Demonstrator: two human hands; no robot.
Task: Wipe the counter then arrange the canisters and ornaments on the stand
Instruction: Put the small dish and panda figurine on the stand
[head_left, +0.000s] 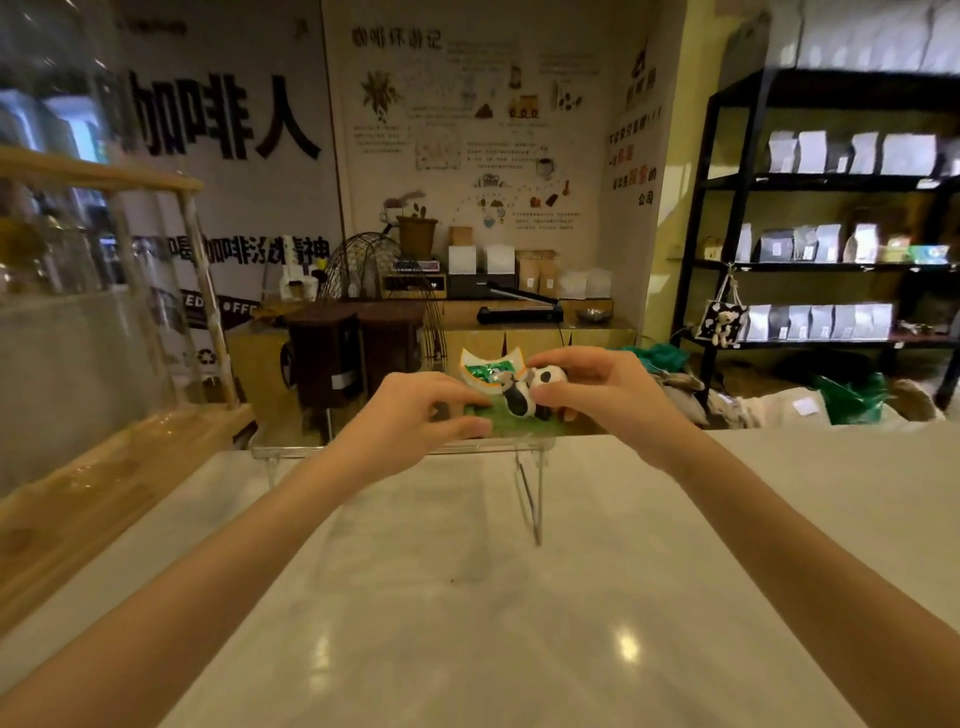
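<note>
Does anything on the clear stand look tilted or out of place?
Yes. The panda ornament leans sideways on the clear stand, held by the left hand and right hand, not yet set upright.

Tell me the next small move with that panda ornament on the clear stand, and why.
Probably let go and draw both hands back. The panda ornament already sits on the clear stand, with the left hand at its green base and the right hand on the panda.

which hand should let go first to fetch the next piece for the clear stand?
Left, probably. The left hand only touches the green base edge of the black-and-white panda ornament on the clear acrylic stand; the right hand grips the figure itself.
</note>
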